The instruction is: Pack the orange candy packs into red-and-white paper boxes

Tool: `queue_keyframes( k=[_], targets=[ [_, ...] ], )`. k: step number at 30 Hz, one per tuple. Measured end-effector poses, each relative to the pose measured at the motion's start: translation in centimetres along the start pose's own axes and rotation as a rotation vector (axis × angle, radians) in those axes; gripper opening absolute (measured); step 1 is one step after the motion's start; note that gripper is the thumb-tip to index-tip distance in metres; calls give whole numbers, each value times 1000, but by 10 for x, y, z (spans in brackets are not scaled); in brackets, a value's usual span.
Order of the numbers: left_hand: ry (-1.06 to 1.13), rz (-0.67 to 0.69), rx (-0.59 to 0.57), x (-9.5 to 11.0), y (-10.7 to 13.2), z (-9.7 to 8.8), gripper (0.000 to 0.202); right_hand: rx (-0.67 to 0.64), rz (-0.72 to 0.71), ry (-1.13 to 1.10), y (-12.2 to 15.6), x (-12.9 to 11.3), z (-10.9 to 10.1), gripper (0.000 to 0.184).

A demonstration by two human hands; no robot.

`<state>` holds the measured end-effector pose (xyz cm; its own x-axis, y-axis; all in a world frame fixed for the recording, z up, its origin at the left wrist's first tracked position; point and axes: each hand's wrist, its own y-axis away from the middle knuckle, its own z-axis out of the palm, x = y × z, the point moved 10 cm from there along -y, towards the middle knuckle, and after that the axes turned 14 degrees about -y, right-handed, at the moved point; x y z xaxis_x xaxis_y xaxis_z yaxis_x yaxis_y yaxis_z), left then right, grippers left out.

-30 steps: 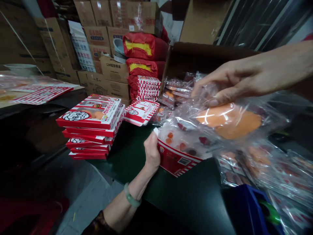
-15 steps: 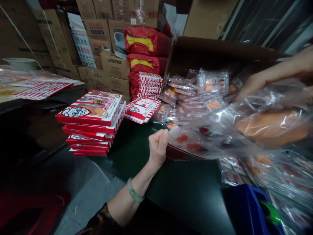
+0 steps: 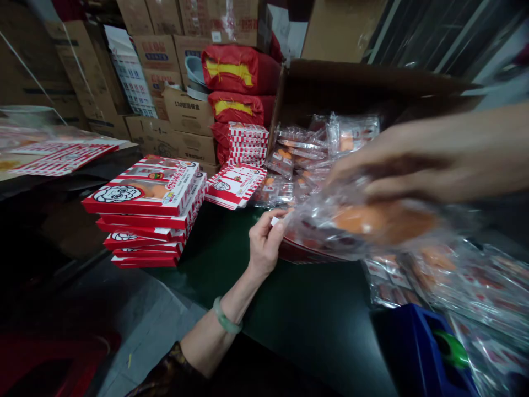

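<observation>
My left hand (image 3: 264,245), with a pale green bangle (image 3: 226,317) on its wrist, pinches the left end of a red box (image 3: 306,252) lying on the dark green table. A small white flap shows by its thumb. Over that box, my right hand (image 3: 384,160) is smeared by motion and grips a clear plastic packet (image 3: 355,220) with orange food inside. The packet covers most of the box. To the left rises a stack of red-and-white printed boxes (image 3: 144,187), windowed on top.
Flat red-and-white cartons (image 3: 235,184) lie behind my left hand. A large cardboard box (image 3: 372,77) holds several clear packets (image 3: 303,143). More packets (image 3: 442,264) lie at the right, beside a blue tape dispenser (image 3: 413,342) with a green roll (image 3: 452,348). Red bundles (image 3: 239,77) stand behind.
My right hand has brought the packet left and over the red box. My left hand has shifted its fingers at the box's end, and the white flap now shows.
</observation>
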<state>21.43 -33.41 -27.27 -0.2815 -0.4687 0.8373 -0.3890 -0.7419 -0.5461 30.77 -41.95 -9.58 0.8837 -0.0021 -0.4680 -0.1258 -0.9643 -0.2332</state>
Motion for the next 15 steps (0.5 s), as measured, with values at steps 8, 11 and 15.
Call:
queue_keyframes(
  k=[8, 11, 15],
  targets=[
    [-55, -206, 206, -32, -8, -25, 52, 165, -139, 362, -6, -17, 57, 43],
    [-5, -245, 196, -31, -9, -32, 46, 233, -211, 389, 11, -19, 51, 24],
    [-69, -232, 148, -26, -5, -33, 42, 374, -305, 474, 23, -24, 62, 17]
  ],
)
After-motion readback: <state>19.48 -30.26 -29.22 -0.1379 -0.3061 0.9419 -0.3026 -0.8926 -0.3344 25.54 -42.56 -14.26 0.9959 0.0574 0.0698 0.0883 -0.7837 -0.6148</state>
